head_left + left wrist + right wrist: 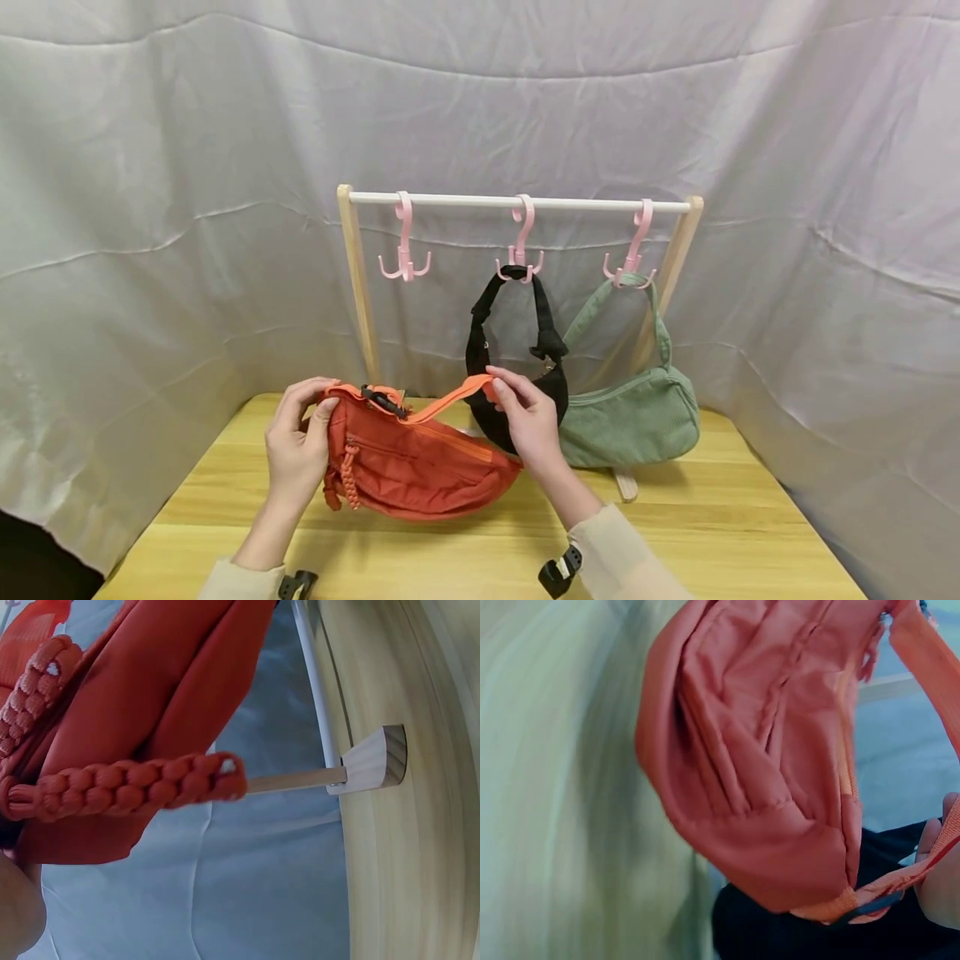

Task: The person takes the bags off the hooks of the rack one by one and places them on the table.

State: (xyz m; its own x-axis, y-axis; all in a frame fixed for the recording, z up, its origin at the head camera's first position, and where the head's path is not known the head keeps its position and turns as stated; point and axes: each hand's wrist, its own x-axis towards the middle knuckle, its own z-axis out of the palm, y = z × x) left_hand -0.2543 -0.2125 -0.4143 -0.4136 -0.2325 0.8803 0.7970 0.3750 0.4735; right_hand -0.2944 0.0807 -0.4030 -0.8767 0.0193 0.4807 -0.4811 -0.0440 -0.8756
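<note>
A red-orange waist bag (427, 471) is held up above the wooden table between both hands. At its upper left end my left hand (296, 429) pinches the strap and bag edge, close to a black buckle (384, 401). My right hand (531, 417) pinches the bright orange strap (453, 398) and draws it up off the bag's top. Braided zipper pulls (142, 784) dangle from the bag in the left wrist view. In the right wrist view, the bag's lower end (780, 862) hangs over the table, its strap running to my fingers (937, 862).
Behind stands a wooden rack with a white rail (465, 200). Its left pink hook (405, 242) bears nothing. A black bag (551, 392) hangs from the middle hook (523, 225), a green bag (630, 421) from the right hook (637, 237). Grey cloth (187, 167) surrounds the table (720, 517).
</note>
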